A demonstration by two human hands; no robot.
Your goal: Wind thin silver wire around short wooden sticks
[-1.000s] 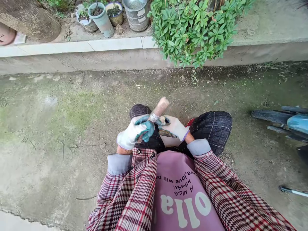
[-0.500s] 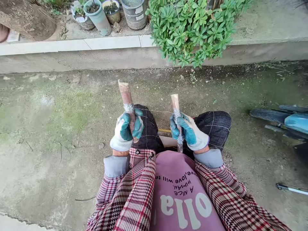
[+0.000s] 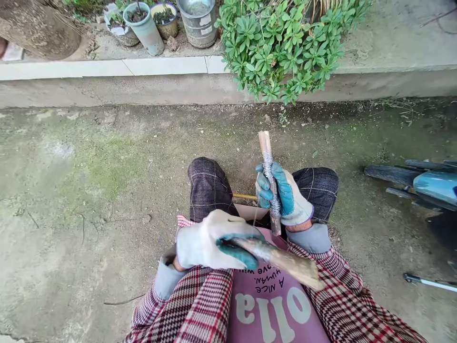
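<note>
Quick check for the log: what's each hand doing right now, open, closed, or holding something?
Left hand: closed, holding a thick wooden stick.
Right hand: closed, holding a wire-wrapped stick.

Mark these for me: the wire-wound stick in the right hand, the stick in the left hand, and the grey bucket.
Wire-wound stick (image 3: 273, 188): head view, on the winding midway along it.
Other stick (image 3: 282, 260): head view, middle of its exposed length.
Grey bucket (image 3: 193, 29): head view, outer wall.
</note>
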